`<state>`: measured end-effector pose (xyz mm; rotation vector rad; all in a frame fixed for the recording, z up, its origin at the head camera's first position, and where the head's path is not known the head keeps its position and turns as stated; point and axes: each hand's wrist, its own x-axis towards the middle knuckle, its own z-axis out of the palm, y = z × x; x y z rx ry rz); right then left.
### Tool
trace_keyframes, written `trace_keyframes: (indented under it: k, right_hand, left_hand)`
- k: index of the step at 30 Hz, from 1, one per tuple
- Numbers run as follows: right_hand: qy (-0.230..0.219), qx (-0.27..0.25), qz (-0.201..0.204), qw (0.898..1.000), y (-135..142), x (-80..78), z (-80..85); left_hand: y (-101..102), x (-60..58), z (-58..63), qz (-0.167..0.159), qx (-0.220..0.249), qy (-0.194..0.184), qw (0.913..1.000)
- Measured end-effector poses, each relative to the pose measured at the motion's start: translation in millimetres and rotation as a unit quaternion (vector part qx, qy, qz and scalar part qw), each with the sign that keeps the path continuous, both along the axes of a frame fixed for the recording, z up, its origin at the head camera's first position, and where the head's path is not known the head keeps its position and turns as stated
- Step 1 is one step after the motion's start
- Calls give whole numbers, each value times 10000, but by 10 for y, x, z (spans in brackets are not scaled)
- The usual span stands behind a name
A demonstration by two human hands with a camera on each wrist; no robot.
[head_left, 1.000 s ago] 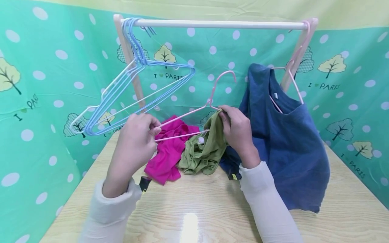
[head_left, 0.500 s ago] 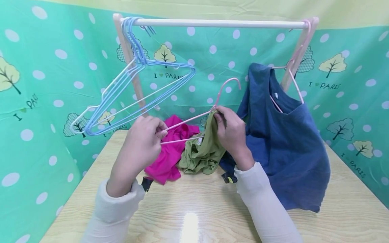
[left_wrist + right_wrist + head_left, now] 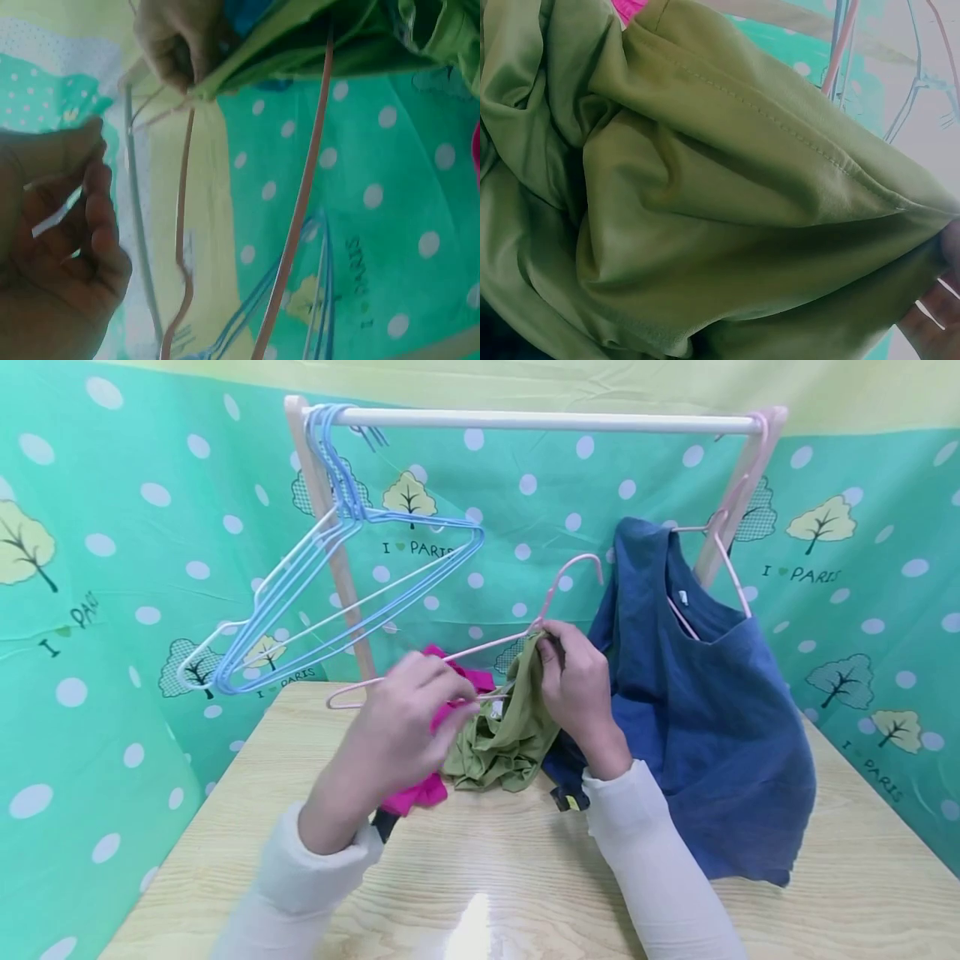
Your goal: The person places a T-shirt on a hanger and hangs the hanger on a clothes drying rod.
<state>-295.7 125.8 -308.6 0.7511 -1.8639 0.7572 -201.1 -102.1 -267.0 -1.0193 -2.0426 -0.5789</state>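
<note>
My right hand [image 3: 577, 681] pinches the edge of an olive-green garment [image 3: 525, 727] together with the pink wire hanger [image 3: 489, 645], just below its hook. One end of the hanger is inside the garment; its other end sticks out bare to the left. In front of that bare part is my left hand [image 3: 408, 718], slightly blurred, thumb apart from the fingers. The left wrist view shows this left hand [image 3: 67, 232] holding nothing, off to one side of the hanger wires [image 3: 300, 210]. Green cloth [image 3: 705, 180] fills most of the right wrist view, pulled taut toward the fingers.
A clothes rack's white rail [image 3: 547, 419] spans the back. Several blue and white hangers [image 3: 348, 514] hang at its left end. At the right, a navy sleeveless top [image 3: 697, 710] hangs on a pink hanger. A magenta garment [image 3: 420, 795] lies crumpled on the wooden table [image 3: 420, 877].
My left hand has let go of the hanger's left end and moved right, toward the green garment. The right hand keeps its pinch, with the hanger and hook shifted slightly right and down.
</note>
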Motion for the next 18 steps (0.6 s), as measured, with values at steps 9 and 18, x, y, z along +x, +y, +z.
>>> trace_keyframes:
  k: [9,18]
  right_hand:
    - [-48,-315,58,9995,57,15,41]
    - [-19,-596,96,9982,97,15,78]
  left_hand:
    - [322,-153,-331,346,-1228,-1664,9778]
    - [489,-328,-564,1480,-1196,-2678,9445]
